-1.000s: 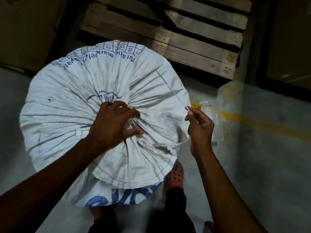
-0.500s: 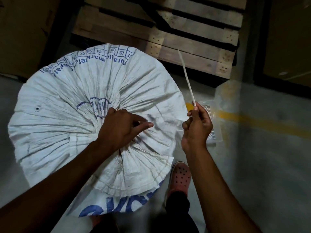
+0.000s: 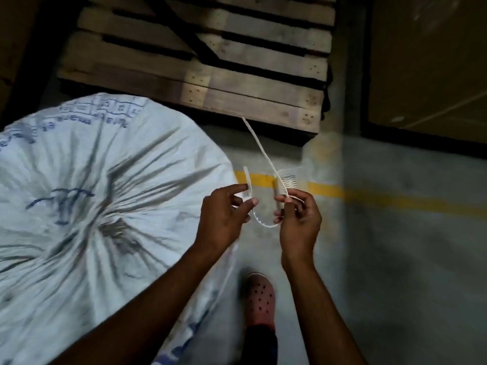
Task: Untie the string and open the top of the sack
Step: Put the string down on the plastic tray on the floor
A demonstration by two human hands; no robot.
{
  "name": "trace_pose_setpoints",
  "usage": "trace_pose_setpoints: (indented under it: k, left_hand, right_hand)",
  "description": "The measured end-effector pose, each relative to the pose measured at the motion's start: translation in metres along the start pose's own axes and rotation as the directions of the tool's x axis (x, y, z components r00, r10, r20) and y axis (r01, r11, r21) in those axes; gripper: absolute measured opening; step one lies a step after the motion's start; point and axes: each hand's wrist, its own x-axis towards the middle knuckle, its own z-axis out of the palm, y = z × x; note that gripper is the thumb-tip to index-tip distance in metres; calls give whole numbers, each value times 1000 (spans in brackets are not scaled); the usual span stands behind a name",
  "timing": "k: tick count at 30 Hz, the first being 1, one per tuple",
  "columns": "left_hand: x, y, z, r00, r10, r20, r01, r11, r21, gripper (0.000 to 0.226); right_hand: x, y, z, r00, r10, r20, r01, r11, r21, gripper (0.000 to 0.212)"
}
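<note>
1. White woven sack (image 3: 87,206) filled the left half of the view, blue print on its cloth, pleats running in to a gathered centre at about 9 o'clock from the hands. No tie seen around that gather.
2. String (image 3: 266,224), a pale flat strip with small teeth along one stretch, was off the sack and held between both hands to the right of the sack, over the concrete floor (image 3: 395,259).
3. Left hand (image 3: 224,217) pinched one end of the strip between thumb and forefinger; remaining fingers loosely curled. A short tail stood up at 12 o'clock from the pinch.
4. Right hand (image 3: 300,219) closed thumb and fingertips on the other part of the strip; a long free tail ran up toward 11 o'clock, ending in front of the wooden pallet (image 3: 237,83).
5. Between the two hands the strip sagged in a U-shaped loop.
6. Yellow floor line (image 3: 369,196) ran at 3 o'clock from the hands. A small clear ridged item on it behind the right fingers was too blurred to name.
7. Pink perforated clog (image 3: 261,301) at 6 o'clock, beside the sack's edge.
</note>
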Motion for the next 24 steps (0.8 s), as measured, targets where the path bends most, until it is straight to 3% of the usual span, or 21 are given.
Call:
trace_pose_setpoints:
  k: [6, 10, 16, 21, 24]
  left_hand:
    - [35, -32, 150, 977, -181, -115, 144, 952, -272, 23]
    - [70, -75, 221, 958, -247, -143, 203, 942, -267, 25]
    - [122, -149, 274, 981, -108, -162, 107, 994, -15, 19]
    - [152, -190, 293, 990, 19, -139, 0, 991, 137, 21]
    - [164, -204, 294, 986, 105, -130, -52, 933, 355, 26]
  right_hand:
    - [108, 75, -92, 993, -109, -39, 91, 944, -316, 21]
    - [164, 131, -124, 980, -187, 70, 197, 849, -491, 39]
    - [208, 200, -130, 972, -168, 166, 235, 647, -726, 43]
    - [232, 249, -123, 978, -158, 133, 201, 592, -780, 34]
    - [238, 266, -125, 974, -181, 137, 216, 557, -802, 34]
